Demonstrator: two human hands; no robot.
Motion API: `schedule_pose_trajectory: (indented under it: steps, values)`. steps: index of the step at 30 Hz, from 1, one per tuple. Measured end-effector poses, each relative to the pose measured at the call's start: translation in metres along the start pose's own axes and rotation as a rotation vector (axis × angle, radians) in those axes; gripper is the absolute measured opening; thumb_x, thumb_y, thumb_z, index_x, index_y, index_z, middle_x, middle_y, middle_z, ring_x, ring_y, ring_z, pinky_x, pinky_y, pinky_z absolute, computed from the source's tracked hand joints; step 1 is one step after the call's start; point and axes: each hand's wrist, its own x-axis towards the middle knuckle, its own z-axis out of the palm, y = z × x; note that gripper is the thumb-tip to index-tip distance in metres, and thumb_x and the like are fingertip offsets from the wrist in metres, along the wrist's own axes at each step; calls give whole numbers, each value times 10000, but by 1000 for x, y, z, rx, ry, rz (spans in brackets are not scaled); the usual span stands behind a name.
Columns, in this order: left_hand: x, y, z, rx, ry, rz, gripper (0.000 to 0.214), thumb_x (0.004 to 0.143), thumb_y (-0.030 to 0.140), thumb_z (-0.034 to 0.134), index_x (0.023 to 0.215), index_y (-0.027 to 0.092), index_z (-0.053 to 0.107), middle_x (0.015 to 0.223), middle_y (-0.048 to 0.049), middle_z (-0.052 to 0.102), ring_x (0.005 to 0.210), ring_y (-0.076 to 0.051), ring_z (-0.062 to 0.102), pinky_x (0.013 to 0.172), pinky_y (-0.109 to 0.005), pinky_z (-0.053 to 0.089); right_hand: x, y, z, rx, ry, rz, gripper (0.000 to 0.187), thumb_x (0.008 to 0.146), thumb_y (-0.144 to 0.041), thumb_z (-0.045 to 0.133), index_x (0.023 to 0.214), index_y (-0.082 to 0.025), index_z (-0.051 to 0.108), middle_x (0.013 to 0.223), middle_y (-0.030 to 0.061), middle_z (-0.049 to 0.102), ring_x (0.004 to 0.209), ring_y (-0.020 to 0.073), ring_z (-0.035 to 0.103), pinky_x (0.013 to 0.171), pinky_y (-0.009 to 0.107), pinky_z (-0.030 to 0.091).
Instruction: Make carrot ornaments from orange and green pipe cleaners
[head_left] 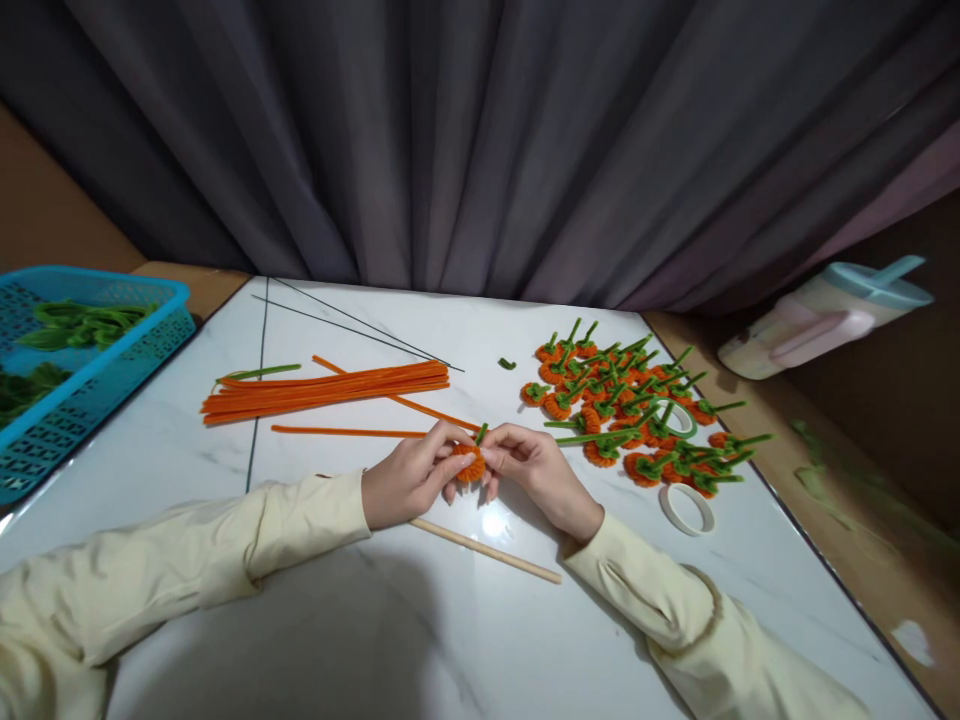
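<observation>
Between my two hands is a small pumpkin (470,466) of coiled orange pipe cleaner, with a short green stem pointing up. My left hand (405,478) pinches its left side with thumb and fingers. From the right, the fingertips of my right hand (546,480) close on its edge near the stem. Just beyond my left hand lie loose orange pipe cleaners (345,432) and a thick bundle of them (330,391). A wooden dowel (487,551) rests on the table on the near side of my hands.
Many finished orange pumpkins (600,452) with green stems are heaped at right, around a tape roll (688,510). A green scrap (507,364) and thin dark wires (360,329) lie farther back. A blue basket (150,352) holds green pieces at left; a lidded cup (810,325) stands at right.
</observation>
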Motion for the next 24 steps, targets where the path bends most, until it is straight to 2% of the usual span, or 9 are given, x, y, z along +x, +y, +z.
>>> schedule_pose_trajectory:
  steps: [4,9,11,14,16,18,21,24]
  values:
    - [1,-1,0,35,18,5,138,916,300,363,972,178,394,669,9,590,519,-91,575,527,-208,467,2,1,3,16,55,19,293,656,-393,741,708,-135,613,546,6,631,474,131,604,501,253,526]
    - [3,1,-1,3,54,-55,157,911,315,365,983,178,392,694,-3,618,531,-102,575,553,-232,471,1,3,10,6,276,-59,250,627,-347,764,715,-141,654,612,17,655,484,119,587,486,245,525]
    - [3,2,-2,17,78,-71,159,910,315,371,991,180,392,667,7,614,549,-108,581,582,-242,470,-1,3,12,-16,329,-87,234,644,-345,750,748,-146,681,654,22,663,475,109,565,468,240,517]
    - [4,4,-2,34,117,-92,165,910,320,377,998,182,396,600,30,584,571,-118,584,600,-245,458,-5,3,14,-94,342,-106,229,709,-359,694,830,-165,715,814,49,685,525,112,566,490,252,522]
    - [4,4,-2,33,149,-101,163,911,321,383,998,185,401,566,44,567,556,-114,571,583,-233,444,-7,4,16,-167,326,-128,236,743,-366,662,898,-197,718,959,59,677,646,148,603,567,283,541]
    - [3,4,-1,17,181,-97,163,910,320,390,1004,186,401,561,48,568,535,-105,557,564,-222,433,-10,7,18,-250,310,-177,243,770,-358,640,966,-232,705,1058,54,653,852,198,612,746,343,535]
    - [2,2,0,-23,206,-82,172,905,320,408,1009,183,400,569,47,568,532,-104,561,549,-218,436,-12,10,22,-336,266,-255,270,813,-334,603,1067,-261,661,1159,45,606,1133,221,496,997,409,388]
    - [2,1,1,-48,207,-66,170,898,319,422,997,181,404,593,38,573,552,-112,579,555,-223,453,-14,13,24,-355,209,-262,300,850,-327,561,1140,-273,612,1239,34,553,1254,199,379,1068,395,296]
